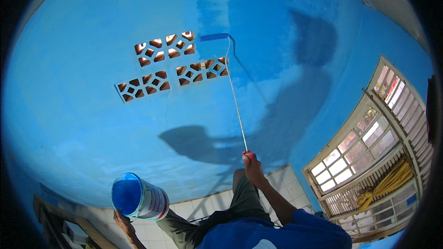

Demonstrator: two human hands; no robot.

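Note:
My right hand (254, 171) is closed around the red grip of a long-handled paint roller (238, 113). Its blue roller sleeve (214, 37) lies level at the wall, just right of the upper vent block. In my left hand (123, 222) is a paint bucket (156, 201), gripped near its rim and tilted so blue paint shows inside. Darker blue paint covers the upper right part of the wall (263, 41), with streaky edges against the lighter blue around it.
Openwork vent blocks (164, 49) pierce the wall left of the roller. A barred window (355, 147) with yellow cloth (390, 182) stands at the right. White tiles (221, 199) run below the blue wall. Dark wooden furniture (64, 223) is at lower left. My shadow falls across the wall.

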